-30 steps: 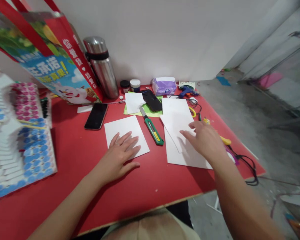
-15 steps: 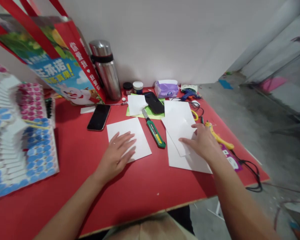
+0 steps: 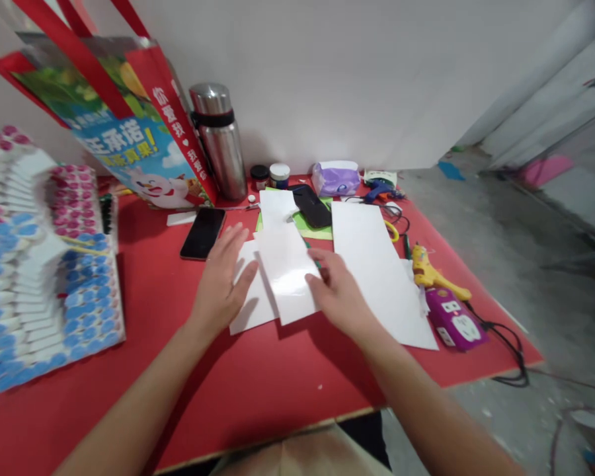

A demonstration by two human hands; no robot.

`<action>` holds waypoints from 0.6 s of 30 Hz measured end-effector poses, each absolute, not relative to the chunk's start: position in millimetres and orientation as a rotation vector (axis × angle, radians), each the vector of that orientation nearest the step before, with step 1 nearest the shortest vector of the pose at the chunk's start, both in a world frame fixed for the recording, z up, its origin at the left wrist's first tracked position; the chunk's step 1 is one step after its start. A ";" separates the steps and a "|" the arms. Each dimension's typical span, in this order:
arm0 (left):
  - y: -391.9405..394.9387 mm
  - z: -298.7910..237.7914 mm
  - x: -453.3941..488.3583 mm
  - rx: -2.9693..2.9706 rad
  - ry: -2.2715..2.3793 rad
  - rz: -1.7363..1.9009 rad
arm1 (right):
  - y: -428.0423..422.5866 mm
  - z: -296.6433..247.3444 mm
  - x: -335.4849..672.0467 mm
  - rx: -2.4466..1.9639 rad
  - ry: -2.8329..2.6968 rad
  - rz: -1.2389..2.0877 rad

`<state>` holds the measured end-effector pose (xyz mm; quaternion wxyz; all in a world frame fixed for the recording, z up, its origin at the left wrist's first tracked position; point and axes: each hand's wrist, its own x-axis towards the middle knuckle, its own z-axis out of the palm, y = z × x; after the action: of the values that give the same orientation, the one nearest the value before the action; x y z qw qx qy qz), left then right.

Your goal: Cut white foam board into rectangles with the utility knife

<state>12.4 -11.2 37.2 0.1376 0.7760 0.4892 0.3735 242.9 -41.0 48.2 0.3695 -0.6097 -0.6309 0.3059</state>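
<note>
My right hand (image 3: 334, 287) pinches the right edge of a glossy white card (image 3: 292, 281) between thumb and fingers, over the middle of the table. Partly beneath that card lies another white card (image 3: 250, 314) on the tabletop. My left hand (image 3: 223, 281) is beside the cards' left edges, fingers stretched out and thumb apart, with nothing in it. A larger white sheet (image 3: 367, 251) lies to the right of my right hand. Only slivers of the green utility knife's handle (image 3: 307, 245) show behind the held card.
A phone (image 3: 203, 233), a steel flask (image 3: 221, 142) and a printed bag (image 3: 143, 152) stand or lie at left. Blue and pink paper-roll work (image 3: 86, 291) fills the far left. On the right are a yellow glue gun (image 3: 436, 274), a purple packet (image 3: 456, 320) and cables.
My right hand has picked a white card off the larger sheet and carried it left, over the other card and the knife. My left hand has lifted off its card and shifted slightly up.
</note>
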 end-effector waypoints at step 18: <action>-0.7 15.2 28.3 2.608 1.548 0.225 | -77.5 45.4 267.0 -1.804 -2.367 0.652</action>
<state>28.3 -0.7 15.2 0.0501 0.8565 0.5084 0.0738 267.0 -77.5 45.4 0.0474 -0.5915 -0.7760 0.2137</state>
